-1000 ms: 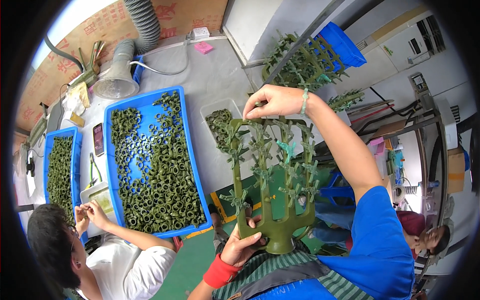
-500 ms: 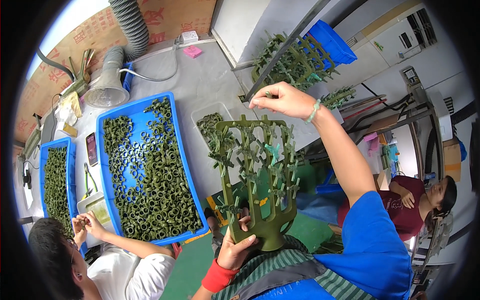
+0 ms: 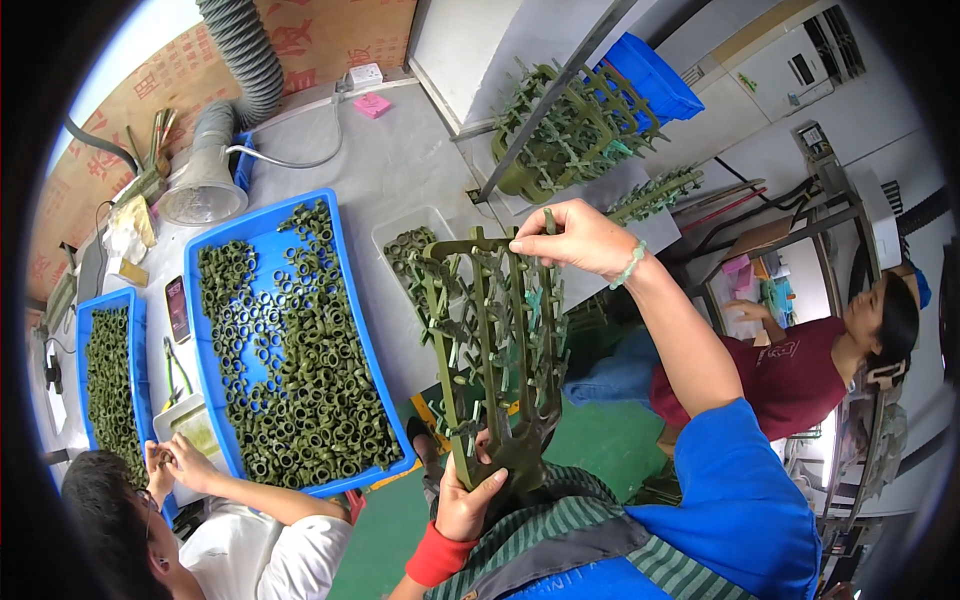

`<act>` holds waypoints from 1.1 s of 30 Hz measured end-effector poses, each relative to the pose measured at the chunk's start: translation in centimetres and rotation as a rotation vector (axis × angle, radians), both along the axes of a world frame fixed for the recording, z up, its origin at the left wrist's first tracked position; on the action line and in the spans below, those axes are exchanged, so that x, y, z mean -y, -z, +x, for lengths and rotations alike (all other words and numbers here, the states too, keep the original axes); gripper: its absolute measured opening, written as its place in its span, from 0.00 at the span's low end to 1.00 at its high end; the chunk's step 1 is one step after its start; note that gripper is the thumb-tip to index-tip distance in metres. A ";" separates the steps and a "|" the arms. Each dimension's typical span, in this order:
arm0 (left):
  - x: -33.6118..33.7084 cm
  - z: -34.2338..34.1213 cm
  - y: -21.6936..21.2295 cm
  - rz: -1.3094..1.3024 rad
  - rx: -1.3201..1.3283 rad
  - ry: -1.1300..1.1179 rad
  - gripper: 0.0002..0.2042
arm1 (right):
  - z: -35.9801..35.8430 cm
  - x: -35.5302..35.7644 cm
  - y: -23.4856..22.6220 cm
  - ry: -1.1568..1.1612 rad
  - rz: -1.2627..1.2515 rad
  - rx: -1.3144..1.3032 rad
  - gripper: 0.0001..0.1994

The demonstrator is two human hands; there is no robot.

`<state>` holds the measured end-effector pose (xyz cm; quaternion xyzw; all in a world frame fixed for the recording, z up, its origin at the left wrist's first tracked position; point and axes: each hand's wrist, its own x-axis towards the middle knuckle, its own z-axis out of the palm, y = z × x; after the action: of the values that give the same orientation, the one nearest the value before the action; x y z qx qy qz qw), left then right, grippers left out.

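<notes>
In front of me stands an olive-green casting tree (image 3: 487, 330), a branched frame with several uprights, studded with small green pieces. My left hand (image 3: 470, 500), below a red wristband, is closed round its lower end. My right hand (image 3: 580, 240) is at its top bar, thumb and fingers pinched on the upper right corner. Those fingers partly cover the corner, so whether a small loose piece is also in them cannot be made out. Behind the tree's left side sits a clear tray (image 3: 385, 232) of small green parts.
A large blue tray (image 3: 349, 285) of green rings and a smaller blue tray (image 3: 140, 365) lie on the grey table (image 3: 330, 165). More loaded trees (image 3: 545, 150) stand at the back, beside a slanting metal bar (image 3: 545, 115). One co-worker (image 3: 240, 540) sits left, another (image 3: 770, 375) right.
My right hand has come down onto the top of the tree. The tree has turned and now shows narrower. The co-worker on the right has stretched an arm out.
</notes>
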<state>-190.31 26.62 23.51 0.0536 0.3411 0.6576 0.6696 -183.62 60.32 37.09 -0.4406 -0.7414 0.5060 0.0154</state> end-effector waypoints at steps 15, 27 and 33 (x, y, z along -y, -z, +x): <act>0.7 0.5 0.9 -0.041 -0.085 -0.021 0.26 | 1.0 0.2 0.1 -0.005 -0.060 -0.082 0.11; 0.6 0.2 0.8 -0.063 -0.170 -0.007 0.20 | 1.3 1.4 -0.6 0.010 -0.081 -0.123 0.09; 0.7 0.3 0.5 -0.046 -0.178 -0.035 0.23 | 2.0 2.2 -1.2 0.002 -0.091 -0.178 0.10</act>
<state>-189.99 25.95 22.96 0.0905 0.4150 0.6538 0.6262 -181.64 58.11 38.26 -0.3950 -0.7128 0.5763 0.0618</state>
